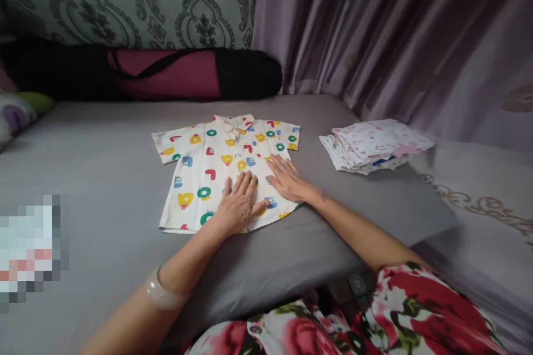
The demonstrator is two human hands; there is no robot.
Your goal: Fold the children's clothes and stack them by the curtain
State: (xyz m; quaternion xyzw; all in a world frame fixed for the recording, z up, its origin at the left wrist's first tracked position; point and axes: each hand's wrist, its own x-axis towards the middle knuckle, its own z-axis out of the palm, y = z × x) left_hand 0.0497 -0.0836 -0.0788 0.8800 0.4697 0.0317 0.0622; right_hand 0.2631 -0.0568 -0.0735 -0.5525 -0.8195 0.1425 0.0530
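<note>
A small white short-sleeved shirt (pixel 194 177) with a collar and colourful letter prints lies spread out, front up, on the grey bed sheet (pixel 104 177). Its collar points away from me and its hem is nearest to me. My left hand (pixel 239 205) rests flat on the lower middle of the shirt, fingers stretched. Flat on the shirt's right side lies my right hand (pixel 287 177), with its fingers extended toward the middle. Neither hand grips the cloth.
A stack of folded clothes (pixel 375 144) sits to the right on the bed. Along the wall lies a long black and maroon bag (pixel 166 75). Purple curtains (pixel 375 28) hang at the right. A plush-looking item (pixel 16 113) is at the far left, above a pixelated patch.
</note>
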